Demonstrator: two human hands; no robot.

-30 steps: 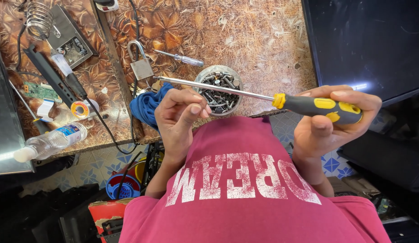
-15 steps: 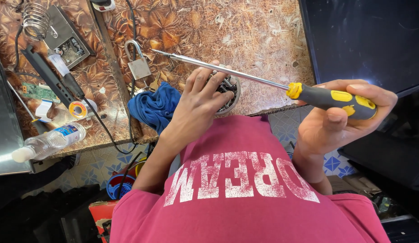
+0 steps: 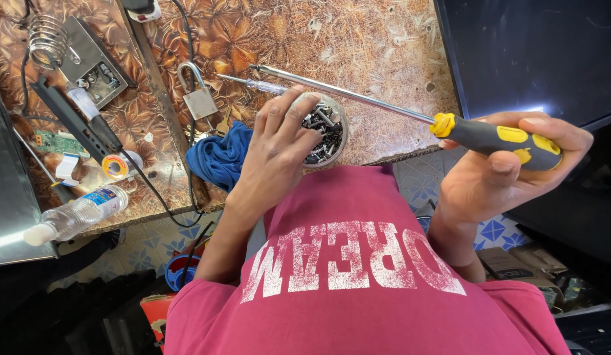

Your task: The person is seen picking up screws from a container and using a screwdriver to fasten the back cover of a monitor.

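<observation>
My right hand (image 3: 489,187) grips a screwdriver (image 3: 499,139) by its black and yellow handle. Its long metal shaft points up and left across the table, passing above a small round bowl of screws (image 3: 333,128). My left hand (image 3: 272,154) lies over the left part of that bowl, fingers stretched out and slightly apart, tips at the far rim. I cannot tell whether a screw is pinched under the fingers. A pink shirt fills the lower part of the view.
A blue cloth (image 3: 217,161) lies left of the bowl. A padlock (image 3: 199,100) and a thin clear-handled screwdriver (image 3: 266,85) lie beyond it. A plastic bottle (image 3: 82,213), tape roll (image 3: 115,164), soldering stand (image 3: 49,36) and circuit board (image 3: 52,141) sit at left. A dark screen (image 3: 529,52) stands at right.
My left hand left the screwdriver's tip and dropped onto the bowl of screws. My right hand carried the screwdriver right and up a little.
</observation>
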